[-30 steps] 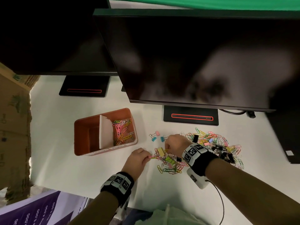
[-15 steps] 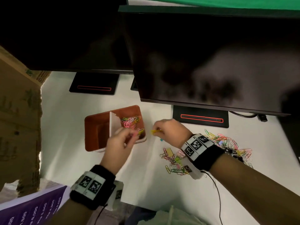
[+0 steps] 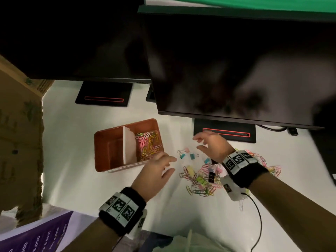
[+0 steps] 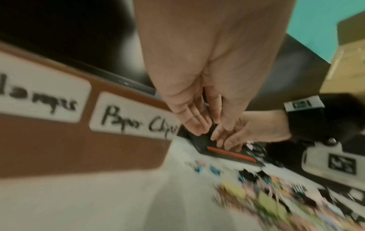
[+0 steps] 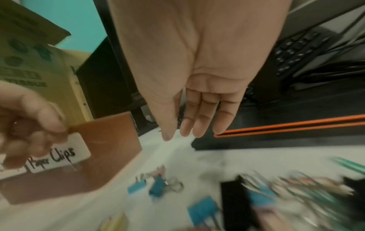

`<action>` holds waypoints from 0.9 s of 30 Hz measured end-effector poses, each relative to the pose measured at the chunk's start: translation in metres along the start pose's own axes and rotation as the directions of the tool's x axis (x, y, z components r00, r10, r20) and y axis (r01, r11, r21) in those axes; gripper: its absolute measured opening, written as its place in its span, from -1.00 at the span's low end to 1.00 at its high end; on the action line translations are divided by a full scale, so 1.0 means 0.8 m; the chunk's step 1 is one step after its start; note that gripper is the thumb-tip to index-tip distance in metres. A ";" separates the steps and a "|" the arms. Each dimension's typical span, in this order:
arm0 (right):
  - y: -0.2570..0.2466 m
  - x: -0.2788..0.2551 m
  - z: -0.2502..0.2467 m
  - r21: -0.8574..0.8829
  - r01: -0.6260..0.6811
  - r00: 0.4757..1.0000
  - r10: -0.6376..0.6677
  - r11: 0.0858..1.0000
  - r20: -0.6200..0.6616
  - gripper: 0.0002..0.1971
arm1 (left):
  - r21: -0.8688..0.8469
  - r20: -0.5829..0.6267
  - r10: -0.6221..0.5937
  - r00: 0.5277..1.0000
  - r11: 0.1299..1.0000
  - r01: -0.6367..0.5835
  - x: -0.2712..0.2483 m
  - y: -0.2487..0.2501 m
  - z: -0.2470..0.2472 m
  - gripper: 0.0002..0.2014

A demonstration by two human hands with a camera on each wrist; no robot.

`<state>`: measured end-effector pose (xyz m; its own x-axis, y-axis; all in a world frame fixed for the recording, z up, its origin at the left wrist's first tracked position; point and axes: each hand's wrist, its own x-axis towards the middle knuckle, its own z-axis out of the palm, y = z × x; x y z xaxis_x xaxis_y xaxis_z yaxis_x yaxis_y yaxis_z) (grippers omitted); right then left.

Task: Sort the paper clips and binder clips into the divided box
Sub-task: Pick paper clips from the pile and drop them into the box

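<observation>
Your left hand (image 3: 154,176) hangs just off the near right corner of the divided box (image 3: 101,142), fingers loosely spread and holding nothing. Your right hand (image 3: 211,147) is raised further right of the box, in front of the monitor base (image 3: 225,130), fingers straight and relaxed — also empty, as the right wrist view confirms.

The box's right compartment, labelled for paper clips, holds a heap of coloured paper clips (image 3: 148,145); a white divider (image 3: 129,147) stands between it and the left compartment, where no clips can be seen.

Right of the box, three small binder clips (image 3: 187,154) — pink and blue — lie apart on the white table (image 3: 72,160). Further right and nearer you lies the unsorted pile (image 3: 201,179) of paper clips mixed with yellow, green and black binder clips, partly under your right wrist.
</observation>
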<state>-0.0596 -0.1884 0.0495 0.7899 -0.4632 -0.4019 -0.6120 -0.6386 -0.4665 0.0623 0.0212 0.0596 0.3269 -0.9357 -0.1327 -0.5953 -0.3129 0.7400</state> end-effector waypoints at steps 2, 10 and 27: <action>0.017 -0.003 0.009 -0.033 -0.032 0.996 0.034 0.999 0.088 -0.64 | 0.026 0.095 -0.028 0.995 0.999 0.025 0.006 -0.005 0.033 -0.68; 0.020 0.008 0.047 -0.078 0.055 0.982 -0.040 0.995 0.183 -0.70 | 0.084 0.206 -0.129 0.970 0.990 0.114 0.035 -0.019 0.097 -0.59; 0.047 0.003 0.034 -0.118 0.244 0.969 -0.239 0.962 0.055 -0.70 | -0.201 -0.103 -0.361 0.927 0.920 0.336 0.018 -0.022 0.083 -0.77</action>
<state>-0.0817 -0.1972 0.0094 0.9099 -0.2623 -0.3213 -0.3911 -0.8005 -0.4541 0.0287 0.0020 0.0005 0.5932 -0.7379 -0.3219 -0.2909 -0.5694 0.7689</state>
